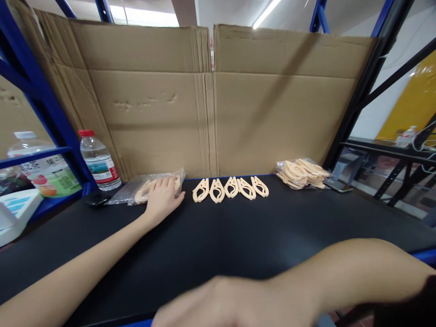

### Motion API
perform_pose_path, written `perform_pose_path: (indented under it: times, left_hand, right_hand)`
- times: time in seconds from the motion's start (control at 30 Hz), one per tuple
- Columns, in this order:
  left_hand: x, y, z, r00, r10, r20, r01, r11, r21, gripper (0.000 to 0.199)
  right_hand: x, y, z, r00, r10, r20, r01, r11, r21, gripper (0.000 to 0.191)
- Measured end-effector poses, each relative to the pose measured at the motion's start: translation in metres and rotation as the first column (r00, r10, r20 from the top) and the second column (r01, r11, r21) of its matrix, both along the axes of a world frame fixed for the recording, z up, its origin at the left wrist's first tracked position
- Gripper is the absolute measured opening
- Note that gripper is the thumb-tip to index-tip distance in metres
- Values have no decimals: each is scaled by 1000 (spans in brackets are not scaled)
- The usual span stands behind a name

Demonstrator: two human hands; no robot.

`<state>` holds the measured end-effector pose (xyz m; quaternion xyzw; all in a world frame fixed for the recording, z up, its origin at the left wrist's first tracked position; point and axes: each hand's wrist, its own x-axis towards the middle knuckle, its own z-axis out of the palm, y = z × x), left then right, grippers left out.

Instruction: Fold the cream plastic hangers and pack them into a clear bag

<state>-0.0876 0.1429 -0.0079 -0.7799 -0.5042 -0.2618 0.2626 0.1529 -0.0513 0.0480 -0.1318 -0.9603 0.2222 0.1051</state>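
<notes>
My left hand (162, 198) lies with its fingers spread on a clear plastic bag (127, 193) that holds pale beige clip-like pieces, at the back left of the black table (218, 236). To the right of that hand, several beige clip-like pieces (232, 187) stand out in a row near the table's back edge. My right hand (218, 302) is low in the view, close to the table's front edge, blurred and cut off by the frame, so its fingers are hidden. Further right at the back, a clear bag of stacked beige pieces (301, 172) rests on the table.
A water bottle with a red cap (99, 161) stands at the back left, beside a dark object (98, 200). A cardboard wall (272, 104) rises behind the table. Blue frame posts (37, 86) and a white tray (23, 218) are at the left; a flat dark device (339, 185) lies right.
</notes>
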Motion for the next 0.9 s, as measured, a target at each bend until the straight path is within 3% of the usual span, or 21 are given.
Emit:
perform_pose_path:
  times: [0.07, 0.13, 0.2, 0.27, 0.3, 0.37, 0.43, 0.5, 0.57, 0.67, 0.77, 0.83, 0.9]
  left_hand:
    - [-3, 5, 2, 1000, -20, 4, 20, 1000, 9, 23]
    - [0, 4, 5, 998, -70, 8, 70, 997, 25, 22]
    - [8, -3, 9, 987, -162, -11, 162, 986, 37, 24]
    - [21, -17, 13, 947, -313, -71, 315, 949, 17, 20]
    - [28, -26, 15, 906, -409, -111, 411, 911, 3, 19]
    - [44, -46, 17, 724, -672, -156, 676, 736, -33, 19]
    - [57, -64, 17, 598, -787, -150, 775, 616, -140, 20]
    - [64, -76, 16, 542, -836, -83, 805, 545, -235, 18]
    - [67, -83, 14, 521, -853, -14, 808, 499, -312, 17]
    - [67, -86, 14, 494, -866, 72, 820, 437, -371, 15]
    - [68, -86, 16, 455, -865, 210, 859, 365, -359, 22]
    - [72, -85, 15, 498, -795, 345, 857, 390, -337, 15]
    - [77, -83, 12, 574, -690, 440, 819, 484, -308, 14]
  right_hand:
    - [4, 16, 3, 967, -8, -254, -63, 961, -270, 35]
    - [14, 38, -2, 857, -163, -489, -82, 894, -441, 35]
    - [32, 63, -11, 755, -331, -566, 52, 890, -452, 33]
    - [54, 90, -22, 628, -468, -622, 276, 881, -385, 30]
    - [65, 103, -27, 538, -524, -661, 367, 851, -376, 27]
    - [86, 125, -36, 346, -616, -708, 502, 759, -414, 21]
    - [100, 139, -43, 302, -641, -706, 575, 713, -402, 15]
    - [107, 143, -47, 374, -622, -688, 621, 719, -313, 13]
    - [107, 139, -48, 512, -571, -642, 635, 755, -164, 14]
    - [102, 127, -46, 738, -447, -505, 561, 823, 92, 19]
    - [95, 117, -46, 856, -375, -355, 476, 841, 258, 35]
    - [90, 114, -49, 891, -364, -272, 443, 830, 340, 35]
    - [86, 112, -53, 913, -350, -210, 408, 804, 433, 22]
